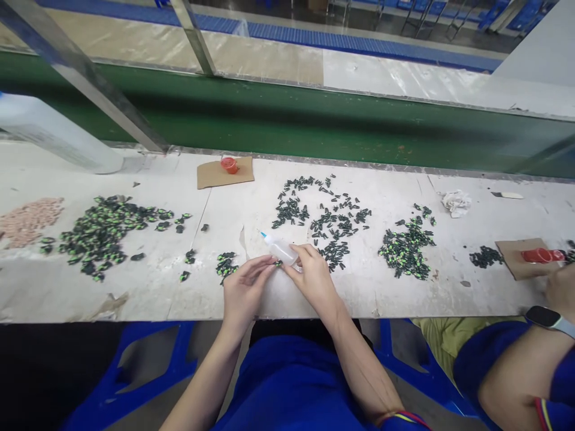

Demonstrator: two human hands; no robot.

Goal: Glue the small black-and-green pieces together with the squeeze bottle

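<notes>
Left hand (246,286): fingertips clamped on small black-and-green piece (278,263), likely steadying it. Right hand (313,279): fingers wrapped on translucent white plastic bottle (281,249), blue nozzle (263,234) aimed away, probably sparing piece.

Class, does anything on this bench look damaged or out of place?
Yes. A ragged brown patch on the pale tabletop, near its front edge left of the left hand, looks worn. A crumpled white wad at right looks like litter near piled parts.
</notes>
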